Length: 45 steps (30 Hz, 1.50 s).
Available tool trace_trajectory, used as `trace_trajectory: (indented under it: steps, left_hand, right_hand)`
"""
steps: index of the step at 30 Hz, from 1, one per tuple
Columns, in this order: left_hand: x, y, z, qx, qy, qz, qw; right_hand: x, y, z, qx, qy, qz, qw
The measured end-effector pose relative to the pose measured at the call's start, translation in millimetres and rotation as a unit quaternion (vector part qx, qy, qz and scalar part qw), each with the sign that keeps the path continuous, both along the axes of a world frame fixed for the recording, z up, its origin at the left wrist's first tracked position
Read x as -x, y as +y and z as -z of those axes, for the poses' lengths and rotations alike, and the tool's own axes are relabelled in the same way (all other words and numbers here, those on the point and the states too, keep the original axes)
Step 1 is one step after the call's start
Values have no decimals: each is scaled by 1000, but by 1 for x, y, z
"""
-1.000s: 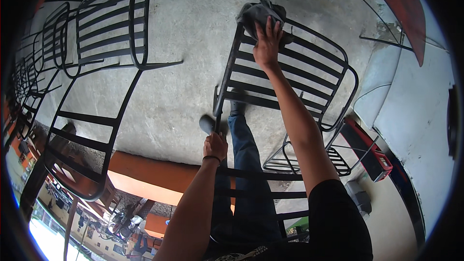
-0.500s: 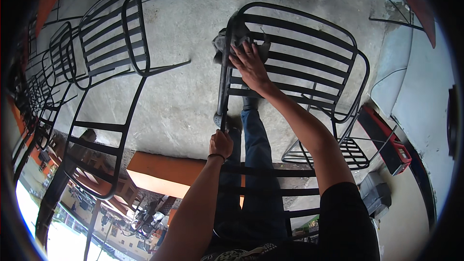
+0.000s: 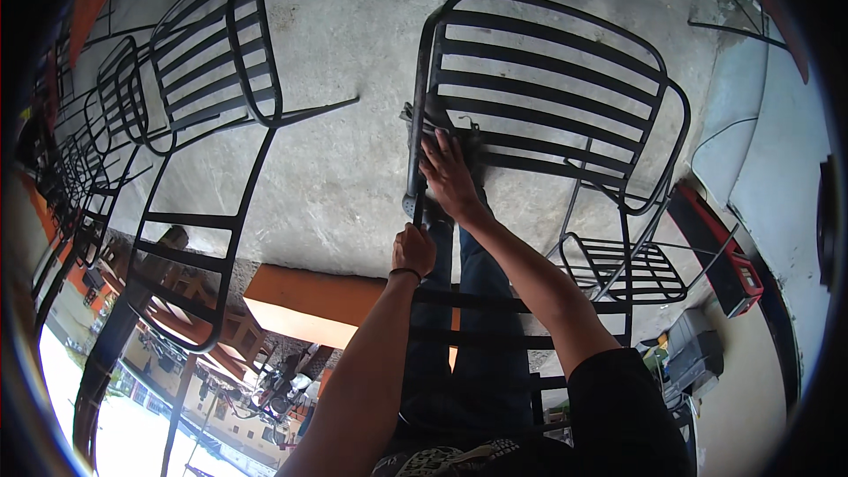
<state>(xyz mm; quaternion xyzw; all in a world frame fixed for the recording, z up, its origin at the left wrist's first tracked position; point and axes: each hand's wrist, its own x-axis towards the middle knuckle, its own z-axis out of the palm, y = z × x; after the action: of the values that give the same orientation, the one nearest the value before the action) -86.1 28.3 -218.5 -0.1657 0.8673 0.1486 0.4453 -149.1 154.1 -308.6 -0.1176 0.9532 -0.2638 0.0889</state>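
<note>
A black metal chair frame (image 3: 424, 71) with a slatted back stretches out in front of me. My left hand (image 3: 412, 250) is closed around its left side tube, near my knees. Farther up that same tube, my right hand (image 3: 449, 178) presses a dark grey cloth (image 3: 468, 143) against the metal, its fingers lying over the cloth and the tube. The cloth bunches on both sides of the tube, and part of it is hidden under my palm.
More black slatted chair frames (image 3: 212, 62) stand in a row at the left. A smaller slatted frame (image 3: 625, 269) and a red-and-black box (image 3: 720, 252) are at the right. An orange block (image 3: 296, 305) lies near my legs, and a grey plastic item (image 3: 693, 349) sits lower right.
My right hand and the cloth have slid down the side tube, toward my left hand. The left hand keeps its grip. The view has shifted slightly.
</note>
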Motion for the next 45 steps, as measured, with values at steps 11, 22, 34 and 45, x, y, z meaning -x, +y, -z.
trace_trajectory:
  steps: [11, 22, 34, 45]
  left_hand:
    - [6, 9, -8, -4, -20, -33, 999]
    - [7, 9, -8, -9, -14, -38, 999]
    - [-5, 2, -3, -10, -1, -48, 999]
    - [-23, -6, 9, -21, 32, -32, 999]
  right_hand:
    - [74, 105, 1, -212, 128, -252, 936]
    - [1, 55, -29, -67, -3, 12, 998]
    - [-41, 71, -66, 357, -357, 424, 752]
    - [22, 47, -88, 13, -189, 265, 945]
